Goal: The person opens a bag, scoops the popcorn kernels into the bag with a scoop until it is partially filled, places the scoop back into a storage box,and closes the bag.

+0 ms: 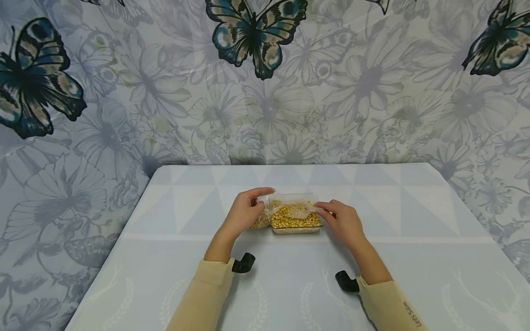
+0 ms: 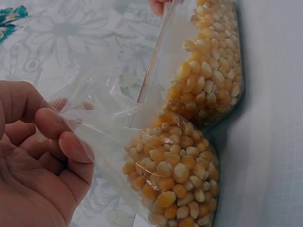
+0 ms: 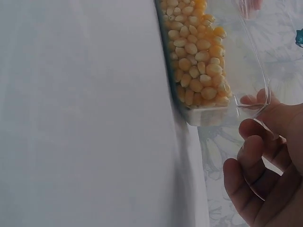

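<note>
A clear plastic container [image 1: 296, 222] full of yellow corn kernels [image 3: 199, 66] stands on the table. Against its left end leans a clear plastic bag [image 2: 170, 175], its lower part bulging with more kernels. My left hand [image 1: 247, 209] pinches the gathered upper part of this bag between thumb and fingers, as the left wrist view shows. At the container's other end, my right hand [image 1: 339, 219] pinches the rim corner, its remaining fingers loosely curled below. In the head view a translucent patch overlaps the kernels near the right fingertips.
A pale table [image 1: 198, 285] with a triangle pattern carries everything. Behind it hangs a wall covering [image 1: 273, 119] with flowers and butterflies. Black camera mounts [image 1: 244, 263] stick out from both sleeves above the tabletop.
</note>
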Available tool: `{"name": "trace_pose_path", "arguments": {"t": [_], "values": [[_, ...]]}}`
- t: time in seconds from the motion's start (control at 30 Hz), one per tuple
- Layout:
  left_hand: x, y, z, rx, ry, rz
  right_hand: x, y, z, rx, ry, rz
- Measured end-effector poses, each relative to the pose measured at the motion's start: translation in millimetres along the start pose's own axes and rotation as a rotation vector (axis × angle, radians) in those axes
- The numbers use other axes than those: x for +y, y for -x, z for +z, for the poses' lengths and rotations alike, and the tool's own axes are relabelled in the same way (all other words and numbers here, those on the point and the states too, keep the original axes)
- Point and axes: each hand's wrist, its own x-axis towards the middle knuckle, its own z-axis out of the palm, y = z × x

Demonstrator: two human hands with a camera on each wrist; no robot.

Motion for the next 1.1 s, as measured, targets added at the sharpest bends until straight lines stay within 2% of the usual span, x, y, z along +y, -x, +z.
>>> {"name": "trace_pose_path", "arguments": {"t": [0.6, 1.1], "values": [[1.5, 0.4, -1.8, -0.009, 0.006, -0.006, 12.9, 0.3, 5.9, 0.012, -0.261, 0.054], [0.5, 0.4, -1.1, -0.004, 0.003, 0.01, 18.5, 0.0, 3.0, -0.056, -0.387, 0.204]]}}
